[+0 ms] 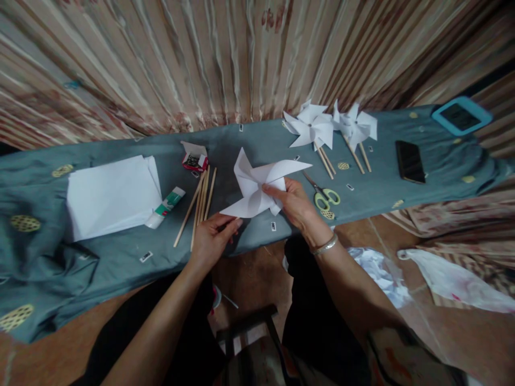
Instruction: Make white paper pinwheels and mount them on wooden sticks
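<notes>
A white paper pinwheel lies partly folded on the grey-blue cloth in front of me. My right hand pinches its centre from the right, thumb on top. My left hand holds the lower left tip of the paper between its fingers. Several thin wooden sticks lie just left of the pinwheel. Green-handled scissors rest right of my right hand.
A stack of white paper and a glue tube lie at left, a small red box behind the sticks. Two finished pinwheels on sticks, a black phone and a blue-framed tablet sit at right. Curtain behind.
</notes>
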